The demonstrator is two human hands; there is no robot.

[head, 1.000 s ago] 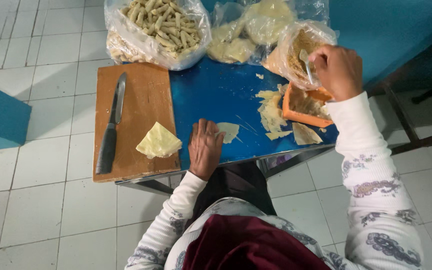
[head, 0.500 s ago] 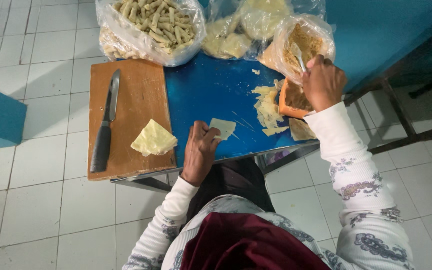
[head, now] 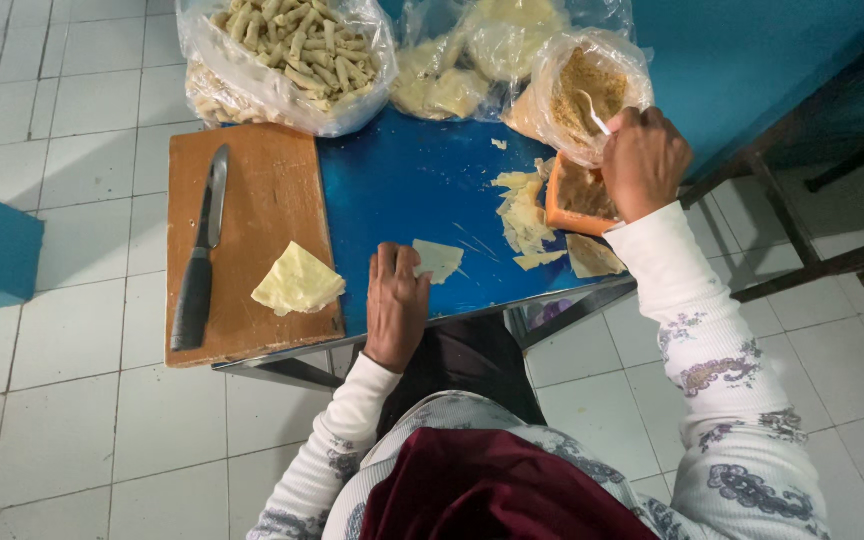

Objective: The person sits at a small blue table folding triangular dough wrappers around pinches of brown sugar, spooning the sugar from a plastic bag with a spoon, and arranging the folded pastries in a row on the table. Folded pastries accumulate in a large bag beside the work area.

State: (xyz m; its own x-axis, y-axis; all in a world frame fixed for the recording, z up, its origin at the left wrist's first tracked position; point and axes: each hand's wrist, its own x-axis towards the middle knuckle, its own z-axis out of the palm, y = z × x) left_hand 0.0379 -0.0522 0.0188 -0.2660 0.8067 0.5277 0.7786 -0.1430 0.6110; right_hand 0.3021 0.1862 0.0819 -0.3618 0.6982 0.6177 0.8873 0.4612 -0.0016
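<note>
My left hand (head: 396, 305) rests flat on the blue table (head: 407, 190), its fingers touching a small pale wrapper sheet (head: 439, 259). My right hand (head: 642, 160) is closed around a white spoon (head: 592, 112) whose tip is inside a clear bag of brownish filling (head: 582, 85). Below that hand sits an orange bowl (head: 557, 205) with filling. A loose pile of pale wrapper pieces (head: 522, 205) lies between the hands.
A wooden cutting board (head: 252, 180) at the left carries a black-handled knife (head: 202, 250) and a folded stack of wrappers (head: 297, 282). Bags of rolled sticks (head: 287, 45) and of pale sheets (head: 472, 60) stand at the back. White floor tiles surround the table.
My right hand rose from the orange bowl to the filling bag with the spoon. My left hand stayed by the small wrapper sheet.
</note>
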